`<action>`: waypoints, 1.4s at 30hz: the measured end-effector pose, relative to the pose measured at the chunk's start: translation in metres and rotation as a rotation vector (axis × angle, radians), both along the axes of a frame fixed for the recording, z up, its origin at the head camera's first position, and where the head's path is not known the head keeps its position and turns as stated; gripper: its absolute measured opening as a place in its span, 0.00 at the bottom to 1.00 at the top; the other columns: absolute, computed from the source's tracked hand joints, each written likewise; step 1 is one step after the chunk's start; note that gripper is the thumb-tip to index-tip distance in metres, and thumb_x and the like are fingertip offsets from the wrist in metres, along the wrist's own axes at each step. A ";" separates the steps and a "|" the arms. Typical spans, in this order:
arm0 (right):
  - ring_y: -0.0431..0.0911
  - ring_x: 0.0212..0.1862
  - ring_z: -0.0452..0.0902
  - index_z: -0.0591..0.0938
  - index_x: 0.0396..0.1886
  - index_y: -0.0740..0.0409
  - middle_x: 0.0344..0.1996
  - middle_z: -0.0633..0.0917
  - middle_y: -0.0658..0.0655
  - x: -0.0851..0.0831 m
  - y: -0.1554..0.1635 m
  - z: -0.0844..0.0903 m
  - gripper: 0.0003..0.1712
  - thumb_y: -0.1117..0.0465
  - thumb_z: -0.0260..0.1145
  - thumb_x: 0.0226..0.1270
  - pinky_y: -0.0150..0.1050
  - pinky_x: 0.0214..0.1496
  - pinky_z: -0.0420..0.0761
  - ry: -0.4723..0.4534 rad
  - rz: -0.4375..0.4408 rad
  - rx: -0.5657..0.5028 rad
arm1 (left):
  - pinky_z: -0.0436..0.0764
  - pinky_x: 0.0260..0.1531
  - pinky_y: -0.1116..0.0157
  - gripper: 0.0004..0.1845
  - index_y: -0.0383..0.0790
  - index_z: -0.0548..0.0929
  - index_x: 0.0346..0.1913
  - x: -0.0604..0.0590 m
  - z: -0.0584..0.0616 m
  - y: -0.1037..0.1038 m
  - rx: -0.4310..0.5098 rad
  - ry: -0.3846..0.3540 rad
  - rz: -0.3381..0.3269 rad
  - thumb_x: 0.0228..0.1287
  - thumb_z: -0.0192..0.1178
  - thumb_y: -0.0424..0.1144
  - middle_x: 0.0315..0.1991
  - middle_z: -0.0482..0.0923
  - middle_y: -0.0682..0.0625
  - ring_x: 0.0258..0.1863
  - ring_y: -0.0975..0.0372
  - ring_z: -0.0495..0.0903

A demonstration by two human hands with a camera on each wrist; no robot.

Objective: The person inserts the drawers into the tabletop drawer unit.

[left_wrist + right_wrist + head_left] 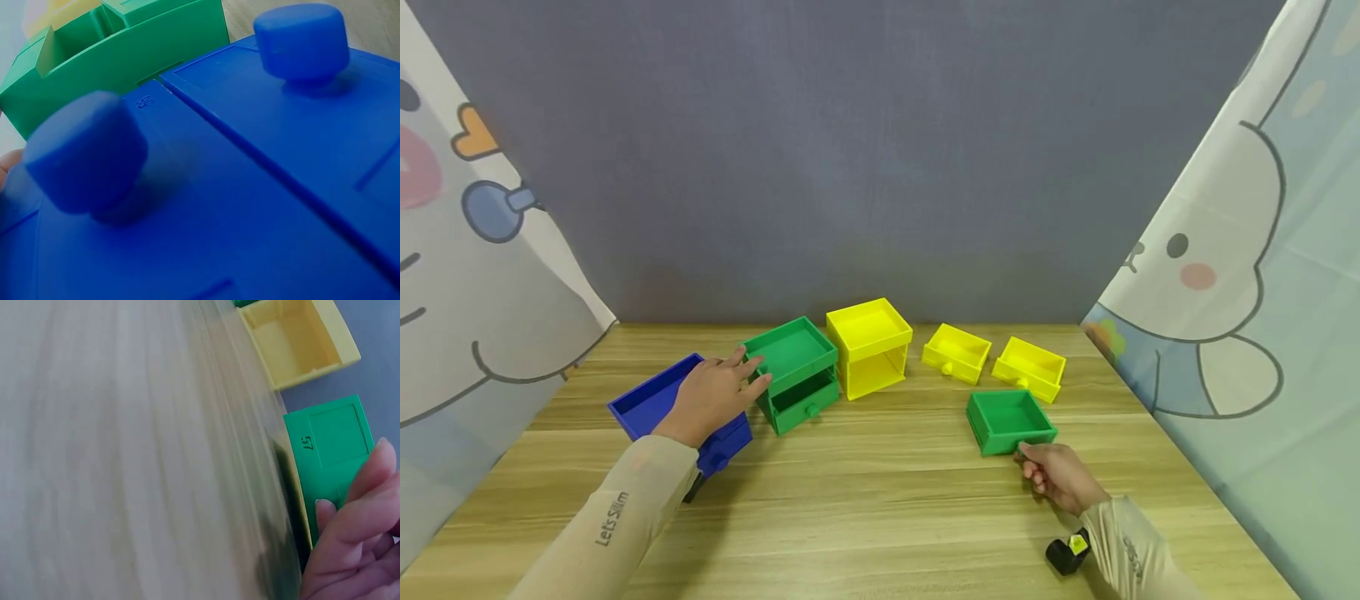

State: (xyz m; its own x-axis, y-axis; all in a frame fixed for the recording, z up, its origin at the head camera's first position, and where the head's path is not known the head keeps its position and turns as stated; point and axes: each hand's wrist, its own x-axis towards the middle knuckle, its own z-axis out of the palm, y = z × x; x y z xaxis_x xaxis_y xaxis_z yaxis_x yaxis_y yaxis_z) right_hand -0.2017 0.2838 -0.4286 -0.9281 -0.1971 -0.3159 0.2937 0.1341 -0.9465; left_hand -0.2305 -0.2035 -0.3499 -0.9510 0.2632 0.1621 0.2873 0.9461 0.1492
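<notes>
While R grip (1060, 477) pinches its near side, grn drawer (1009, 414) lies fwd-L

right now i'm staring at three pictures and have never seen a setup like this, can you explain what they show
There's no machine hand here: a person works with two bare hands. The wide picture looks down from the head; the other two are taken from the left and right wrists. On the wooden table stand a blue drawer unit, a green cabinet and a yellow cabinet, with two loose yellow drawers to their right. The right hand pinches a loose green drawer at its front. The left hand reaches over the blue unit, fingers at the green cabinet's edge.
</notes>
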 end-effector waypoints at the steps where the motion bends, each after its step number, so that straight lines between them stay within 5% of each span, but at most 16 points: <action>1: 0.32 0.18 0.66 0.79 0.35 0.64 0.17 0.76 0.45 0.000 -0.002 0.001 0.15 0.61 0.49 0.76 0.25 0.21 0.70 0.005 0.004 -0.001 | 0.63 0.61 0.42 0.29 0.31 0.72 0.65 0.000 0.000 0.000 0.000 0.002 -0.001 0.73 0.48 0.51 0.65 0.62 0.27 0.61 0.37 0.67; 13: 0.31 0.16 0.66 0.77 0.41 0.73 0.15 0.75 0.44 -0.004 -0.038 0.017 0.17 0.61 0.50 0.76 0.23 0.18 0.69 0.110 0.087 0.019 | 0.61 0.62 0.42 0.29 0.31 0.71 0.66 -0.002 -0.002 0.002 0.002 -0.001 0.010 0.73 0.47 0.51 0.65 0.61 0.27 0.60 0.35 0.67; 25: 0.32 0.14 0.64 0.77 0.35 0.72 0.13 0.75 0.46 -0.011 -0.094 0.021 0.14 0.63 0.52 0.74 0.23 0.17 0.68 0.118 0.173 -0.002 | 0.64 0.60 0.42 0.29 0.30 0.72 0.65 0.001 -0.001 0.003 -0.028 0.022 0.005 0.73 0.47 0.50 0.64 0.63 0.27 0.58 0.36 0.70; 36: 0.33 0.13 0.62 0.74 0.18 0.59 0.11 0.74 0.46 -0.011 -0.135 0.021 0.19 0.64 0.54 0.72 0.25 0.16 0.66 0.155 0.251 0.014 | 0.64 0.60 0.41 0.28 0.31 0.72 0.65 0.002 0.000 0.003 -0.036 0.030 0.003 0.73 0.48 0.50 0.64 0.64 0.27 0.58 0.36 0.70; 42: 0.34 0.12 0.62 0.75 0.19 0.61 0.10 0.74 0.47 -0.013 -0.152 0.020 0.18 0.65 0.54 0.72 0.26 0.17 0.65 0.167 0.283 0.031 | 0.65 0.59 0.41 0.29 0.31 0.72 0.65 0.003 -0.002 0.002 -0.047 0.031 -0.002 0.73 0.47 0.51 0.64 0.64 0.27 0.58 0.36 0.70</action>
State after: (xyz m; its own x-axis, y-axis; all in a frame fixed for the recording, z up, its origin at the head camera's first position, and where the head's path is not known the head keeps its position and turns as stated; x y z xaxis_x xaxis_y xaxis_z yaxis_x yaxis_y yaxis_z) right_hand -0.2142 0.1314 -0.4085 -0.8775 -0.4469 -0.1741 0.0820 0.2179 -0.9725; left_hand -0.2279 -0.2011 -0.3523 -0.9452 0.2730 0.1792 0.2929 0.9513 0.0956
